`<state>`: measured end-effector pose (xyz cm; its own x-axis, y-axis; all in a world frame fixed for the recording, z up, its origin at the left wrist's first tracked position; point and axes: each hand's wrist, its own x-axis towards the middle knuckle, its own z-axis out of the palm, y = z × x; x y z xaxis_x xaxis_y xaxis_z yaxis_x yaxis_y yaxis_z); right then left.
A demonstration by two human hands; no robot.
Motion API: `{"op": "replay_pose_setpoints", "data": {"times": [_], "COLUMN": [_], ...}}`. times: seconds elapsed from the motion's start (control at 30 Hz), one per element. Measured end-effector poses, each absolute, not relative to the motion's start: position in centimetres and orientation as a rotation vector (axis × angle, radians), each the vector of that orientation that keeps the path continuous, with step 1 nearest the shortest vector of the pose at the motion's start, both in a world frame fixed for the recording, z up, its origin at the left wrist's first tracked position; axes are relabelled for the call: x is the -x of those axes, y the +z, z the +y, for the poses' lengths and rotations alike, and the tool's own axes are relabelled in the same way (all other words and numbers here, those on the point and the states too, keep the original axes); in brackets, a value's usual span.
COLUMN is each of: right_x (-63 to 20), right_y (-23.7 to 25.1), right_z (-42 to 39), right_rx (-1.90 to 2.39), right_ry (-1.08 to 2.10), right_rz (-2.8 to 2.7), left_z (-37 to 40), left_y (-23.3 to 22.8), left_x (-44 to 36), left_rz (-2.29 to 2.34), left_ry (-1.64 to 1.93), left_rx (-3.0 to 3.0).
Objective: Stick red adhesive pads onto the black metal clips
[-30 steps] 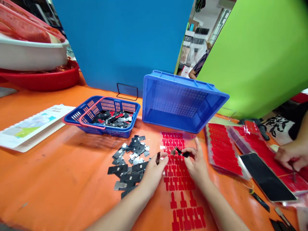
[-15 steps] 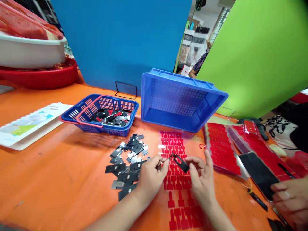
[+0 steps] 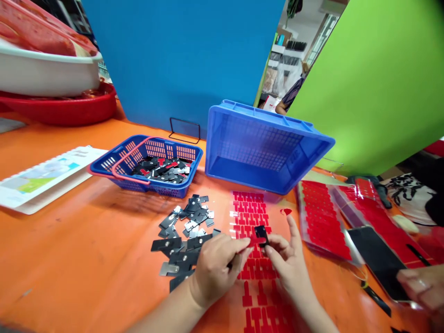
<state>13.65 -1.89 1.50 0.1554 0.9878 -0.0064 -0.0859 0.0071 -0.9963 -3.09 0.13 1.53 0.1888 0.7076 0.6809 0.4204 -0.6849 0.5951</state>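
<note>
- Left hand (image 3: 217, 266): pinches a red sticker (image 3: 254, 241).
- Right hand (image 3: 287, 261): pinches a black plate (image 3: 260, 230), one finger raised.
- Change: half a second ago the plate slants; now it stands more upright, the sticker overlapping it between the hands.
- Meaning: sticker placement appears under way; full contact cannot be confirmed.
- Sticker sheet (image 3: 249, 207): lies beneath both hands.

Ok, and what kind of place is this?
Likely a small workshop: a pile of black plates, rows of red cutouts, and a co-worker's hand at the same orange table.
</note>
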Motion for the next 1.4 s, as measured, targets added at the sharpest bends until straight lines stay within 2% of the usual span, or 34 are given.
{"op": "replay_pose_setpoints", "data": {"times": [0.27,1.0,1.23,1.4], "right_x": [-13.7,-13.9,-13.7,-13.9], "right_y": [1.3,1.4,0.7,0.4], "right_z": [-1.7,-0.9,-0.7,-0.3], "right_rx": [1.213,1.251,1.250,1.227], "right_ry": [1.104,1.053,1.047,1.044], "right_rz": [-0.965,-1.004,-1.049,-1.033], "left_z": [-0.5,-0.6,-0.2,-0.2], "left_y": [1.7,2.1,1.7,1.5], "left_x": [2.7,2.6,2.3,2.5], "left_rz": [0.870,0.872,0.946,0.887], "left_ry": [1.521,1.313,1.106,1.184], "left_rx": [-2.334,-2.371,-2.507,-2.425]}}
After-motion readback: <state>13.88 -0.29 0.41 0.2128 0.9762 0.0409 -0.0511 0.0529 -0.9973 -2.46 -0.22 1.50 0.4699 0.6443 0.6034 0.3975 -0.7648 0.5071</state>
